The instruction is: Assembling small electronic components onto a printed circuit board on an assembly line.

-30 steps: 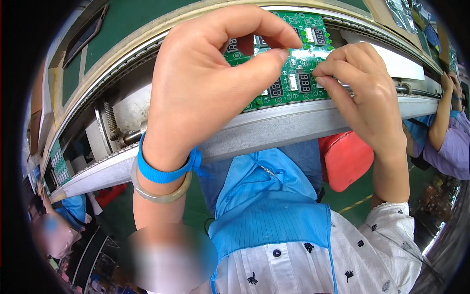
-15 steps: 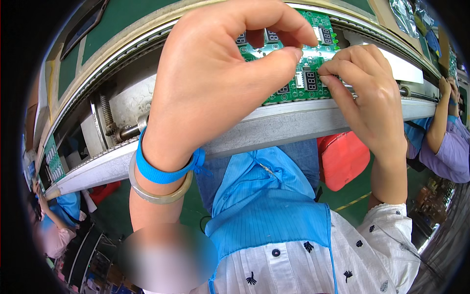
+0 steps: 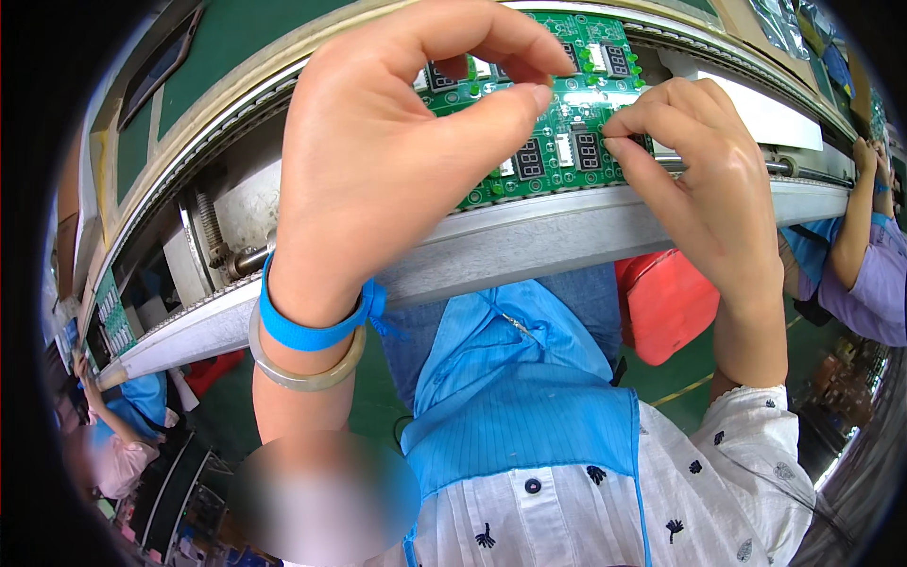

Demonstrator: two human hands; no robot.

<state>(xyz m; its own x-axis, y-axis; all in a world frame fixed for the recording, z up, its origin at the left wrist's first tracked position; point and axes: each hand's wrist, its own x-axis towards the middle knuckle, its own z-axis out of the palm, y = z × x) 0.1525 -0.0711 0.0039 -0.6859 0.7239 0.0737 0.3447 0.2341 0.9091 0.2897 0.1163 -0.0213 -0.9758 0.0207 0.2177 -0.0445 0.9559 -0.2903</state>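
Note:
A green circuit board (image 3: 557,180) with black digit displays, white connectors and small green LEDs (image 3: 635,74) lies between the conveyor rails. Over its left part arches my left hand (image 3: 378,132), thumb and forefinger curved with their tips apart; nothing shows between them. Its other fingers curl underneath, partly hidden. At the board's right part, my right hand (image 3: 713,170) pinches thumb and forefinger together beside the near-row digit display (image 3: 588,151). Whatever sits in that pinch is too small or covered to make out. A blue wristband (image 3: 307,326) and a bangle (image 3: 302,378) circle my left wrist.
The near metal rail (image 3: 529,231) runs between my body and the board. A white sheet (image 3: 765,118) lies right of it, near a metal shaft. A red stool (image 3: 666,307) stands below. Co-workers' arms (image 3: 855,213) show at the far right, another person (image 3: 118,435) at far left.
My left hand has shifted left, uncovering more displays and green LEDs. The board sits slightly farther left in view. My right hand has moved slightly left, still pinched at the board.

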